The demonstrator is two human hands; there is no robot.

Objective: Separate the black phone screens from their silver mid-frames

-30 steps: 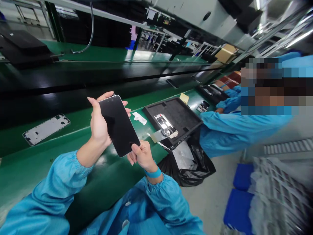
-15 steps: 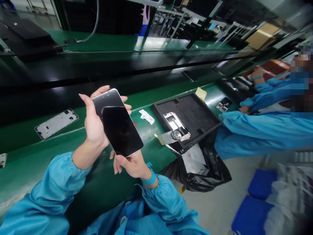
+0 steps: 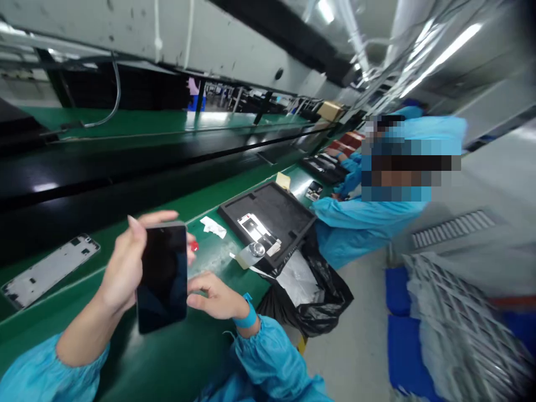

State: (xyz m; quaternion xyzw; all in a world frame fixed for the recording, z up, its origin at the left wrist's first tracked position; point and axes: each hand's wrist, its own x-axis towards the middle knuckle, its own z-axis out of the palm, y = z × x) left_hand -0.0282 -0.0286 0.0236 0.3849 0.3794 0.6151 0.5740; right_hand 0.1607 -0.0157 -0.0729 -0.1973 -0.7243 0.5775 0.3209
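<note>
My left hand (image 3: 121,268) grips a black phone (image 3: 162,276) by its left edge and back, screen toward me, above the green bench (image 3: 176,357). My right hand (image 3: 215,298) is at the phone's right edge, fingertips touching its side, fingers curled; a blue band sits on that wrist. A small red thing (image 3: 194,245) shows just behind the phone's upper right corner. Both my sleeves are blue.
A white phone frame (image 3: 48,271) lies on the belt at the left. A black foam tray (image 3: 268,215) with small parts sits further right, a black bag (image 3: 307,293) hanging below it. A white scrap (image 3: 213,226) lies between. A co-worker in blue (image 3: 368,215) works beyond the tray.
The phone has turned from tilted to upright and come lower. My right hand left the phone's bottom end and now touches its right side. The view has swung upward.
</note>
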